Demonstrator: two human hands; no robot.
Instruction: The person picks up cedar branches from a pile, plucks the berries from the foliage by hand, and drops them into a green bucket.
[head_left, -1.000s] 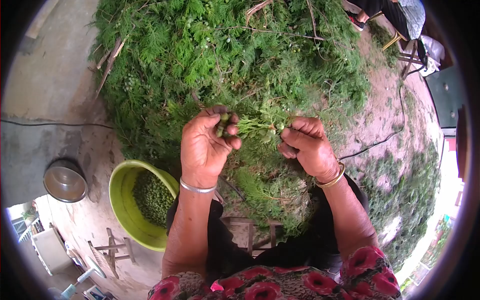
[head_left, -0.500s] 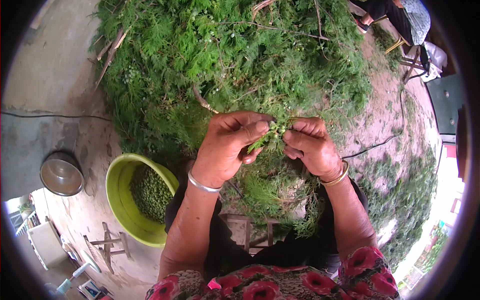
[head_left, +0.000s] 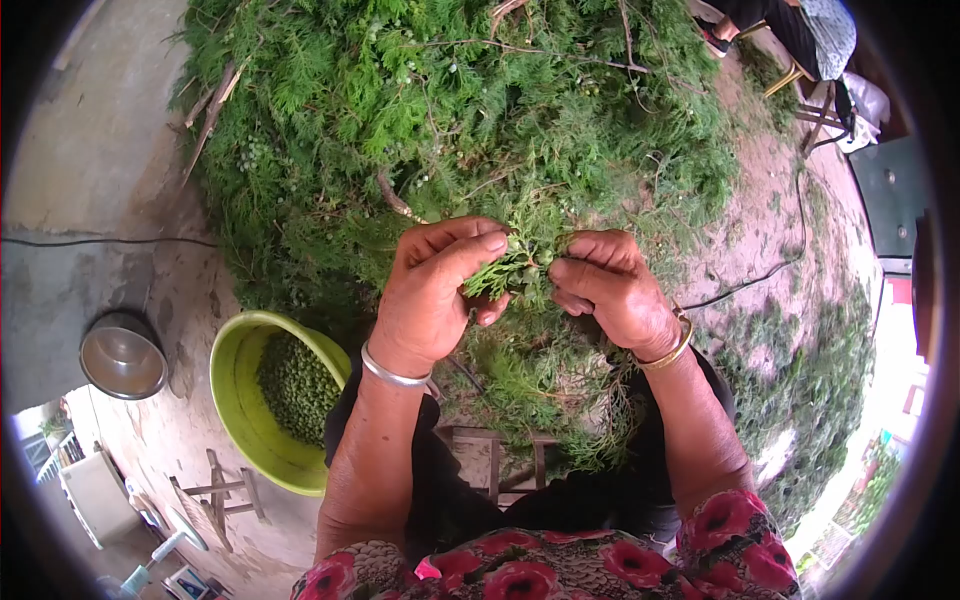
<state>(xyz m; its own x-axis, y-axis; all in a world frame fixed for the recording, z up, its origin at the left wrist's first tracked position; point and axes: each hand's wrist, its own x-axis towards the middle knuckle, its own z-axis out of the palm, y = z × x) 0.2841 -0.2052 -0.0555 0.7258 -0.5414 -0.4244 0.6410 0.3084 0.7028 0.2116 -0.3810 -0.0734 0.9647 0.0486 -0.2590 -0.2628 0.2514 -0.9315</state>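
My left hand (head_left: 432,282) is closed in a pinch on a green conifer sprig (head_left: 488,277), whose flat scaly leaves stick out below the thumb. Just across from it, my right hand (head_left: 612,290) is also closed, thumb against fingers, at the sprig's right end. Whatever sits between those right fingertips is too small to make out. Beneath both hands spreads a large heap of cut conifer branches (head_left: 400,110) bearing small pale green cones. To the left stands a lime-green tub (head_left: 232,400) partly filled with picked green cones (head_left: 298,385).
A metal bowl (head_left: 123,355) rests at the far left. A small wooden stool (head_left: 222,490) stands below the tub. A black cable (head_left: 745,292) crosses the ground on the right. Another person (head_left: 800,40) sits at the top right. Loose greenery (head_left: 800,400) covers the ground at right.
Both hands have shifted a little left, and the gap between their fingertips has widened. The small green cones visible between the fingers before no longer show clearly there.
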